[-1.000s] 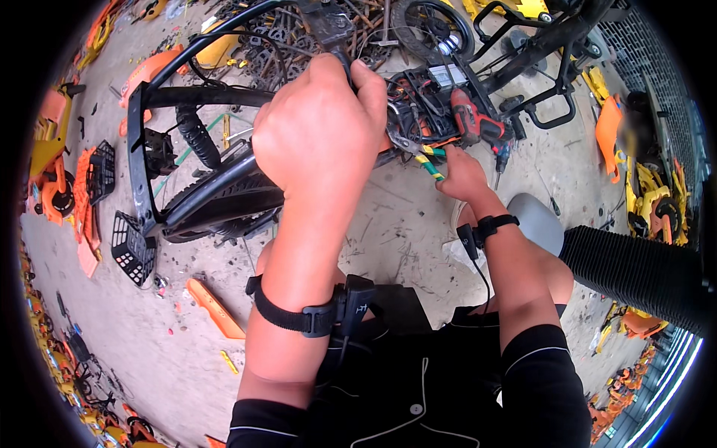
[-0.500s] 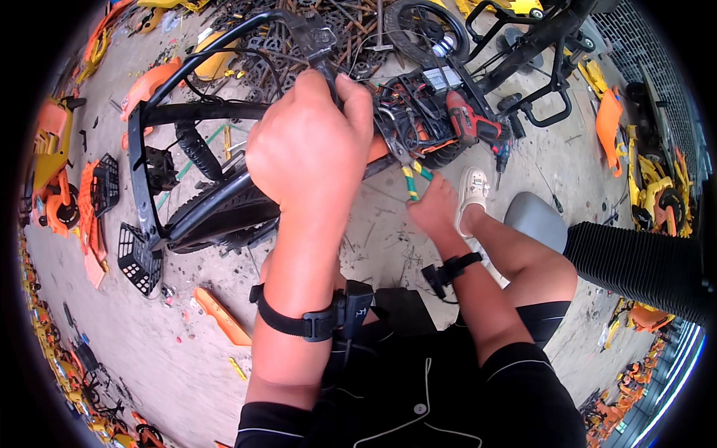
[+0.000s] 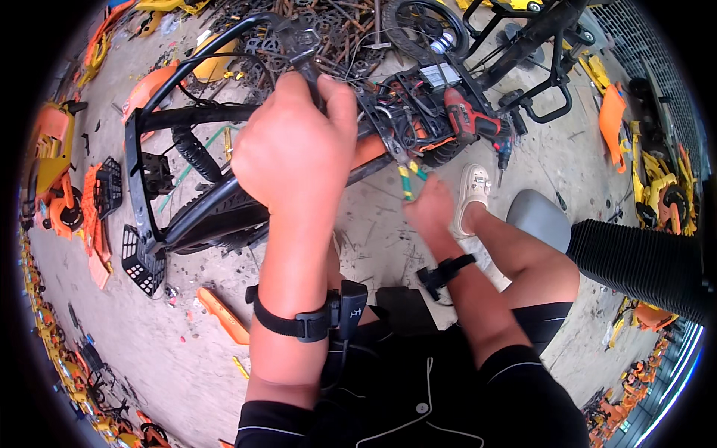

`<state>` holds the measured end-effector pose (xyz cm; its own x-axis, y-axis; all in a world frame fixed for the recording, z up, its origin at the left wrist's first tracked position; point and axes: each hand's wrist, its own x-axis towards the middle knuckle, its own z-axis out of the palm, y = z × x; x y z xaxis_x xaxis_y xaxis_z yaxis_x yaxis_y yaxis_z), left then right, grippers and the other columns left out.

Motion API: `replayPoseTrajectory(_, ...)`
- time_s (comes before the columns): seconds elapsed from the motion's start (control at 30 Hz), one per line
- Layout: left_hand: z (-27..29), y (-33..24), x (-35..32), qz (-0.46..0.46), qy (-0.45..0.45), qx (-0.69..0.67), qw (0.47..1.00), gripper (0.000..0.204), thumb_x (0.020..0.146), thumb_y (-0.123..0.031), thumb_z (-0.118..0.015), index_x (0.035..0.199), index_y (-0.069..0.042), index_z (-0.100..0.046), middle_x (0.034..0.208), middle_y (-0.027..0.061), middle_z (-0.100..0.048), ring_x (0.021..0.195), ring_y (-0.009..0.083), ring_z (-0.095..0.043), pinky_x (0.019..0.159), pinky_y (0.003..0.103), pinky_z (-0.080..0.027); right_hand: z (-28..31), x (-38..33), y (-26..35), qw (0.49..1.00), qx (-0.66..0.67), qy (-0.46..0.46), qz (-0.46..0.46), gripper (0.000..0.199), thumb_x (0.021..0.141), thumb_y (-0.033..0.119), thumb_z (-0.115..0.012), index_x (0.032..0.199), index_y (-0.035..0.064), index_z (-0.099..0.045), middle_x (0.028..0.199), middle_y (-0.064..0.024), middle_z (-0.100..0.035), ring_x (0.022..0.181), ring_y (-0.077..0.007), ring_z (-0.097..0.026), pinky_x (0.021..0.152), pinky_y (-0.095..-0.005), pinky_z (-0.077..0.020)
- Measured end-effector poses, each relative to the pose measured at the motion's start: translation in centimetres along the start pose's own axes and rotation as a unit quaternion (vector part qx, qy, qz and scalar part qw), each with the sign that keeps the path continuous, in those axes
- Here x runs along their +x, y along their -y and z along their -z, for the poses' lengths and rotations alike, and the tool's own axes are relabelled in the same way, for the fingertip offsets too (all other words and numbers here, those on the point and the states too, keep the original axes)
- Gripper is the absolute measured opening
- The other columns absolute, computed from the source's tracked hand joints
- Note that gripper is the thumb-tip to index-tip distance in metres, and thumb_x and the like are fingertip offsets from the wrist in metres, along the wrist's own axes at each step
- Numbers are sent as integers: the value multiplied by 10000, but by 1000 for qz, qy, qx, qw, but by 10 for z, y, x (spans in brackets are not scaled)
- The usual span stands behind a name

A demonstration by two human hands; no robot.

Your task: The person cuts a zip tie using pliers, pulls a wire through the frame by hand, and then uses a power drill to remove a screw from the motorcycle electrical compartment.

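My left hand [image 3: 295, 145] is closed around a black metal bar [image 3: 305, 66] joined to the curved end of a black bike-like frame [image 3: 196, 113]. Its fingers are partly hidden behind the back of the hand. To its right, my right hand [image 3: 431, 209] grips cutting pliers [image 3: 406, 178] by their green and yellow handles. The jaws point up and left among the cables and electrical parts [image 3: 403, 104] in the open middle of the frame, beside an orange panel [image 3: 369, 151]. What the jaws touch is too small to tell.
A red and black cordless drill [image 3: 470, 119] rests on the frame's right part. Behind lie a hammer [image 3: 377, 43], a wheel [image 3: 426, 33] and a heap of metal parts [image 3: 343, 37]. An orange strip [image 3: 222, 315] lies on the floor. At right is a ribbed black tube [image 3: 635, 261].
My left hand has shifted a little to the left, and the bar in it with it. My right hand and the pliers have moved slightly down and left.
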<state>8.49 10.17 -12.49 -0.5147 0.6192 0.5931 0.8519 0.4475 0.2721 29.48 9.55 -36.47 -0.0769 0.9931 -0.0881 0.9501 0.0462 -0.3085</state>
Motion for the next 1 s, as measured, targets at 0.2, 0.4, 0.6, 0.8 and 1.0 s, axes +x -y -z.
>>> replayPoseTrajectory(0.2,-1,-2,1,9,8,7,1000,345,862,-390,-645,673,-101,-625,587,124,-652,530,355,-652,491,462,-506,-21,-19,32,992,56,-19,-113,752,695,226,-795,1323,17,-440,1131,-205,-564,1077,-415,-568,922,-526,-456)
replayPoseTrajectory(0.4,1,-3,0,12,15,20,1000,359,870,-402,-636,670,-104,-629,586,134,-651,523,367,-646,490,469,-501,13,16,-22,998,-5,-9,66,750,694,183,-773,1348,24,-442,1167,-186,-534,1132,-392,-511,972,-504,-408)
replayPoseTrajectory(0.6,-2,-6,0,0,-12,39,999,373,877,-399,-631,649,-104,-619,558,129,-635,498,357,-632,469,460,-489,14,13,-15,997,-22,76,5,775,723,239,-763,1380,9,-423,1206,-212,-543,1184,-403,-495,990,-514,-392)
replayPoseTrajectory(0.8,-6,-4,-2,-21,-39,69,997,369,877,-384,-633,631,-110,-600,543,115,-621,478,345,-615,458,457,-476,18,-2,11,998,-18,40,-38,701,737,236,-752,1333,28,-446,1198,-190,-535,1134,-360,-532,943,-492,-417)
replayPoseTrajectory(1.0,-15,2,-3,-85,-110,107,985,354,861,-346,-652,605,-114,-580,536,86,-609,474,319,-605,457,443,-467,27,1,20,968,64,218,-107,794,774,381,-783,1355,24,-379,1240,-198,-517,1176,-377,-580,975,-483,-476)
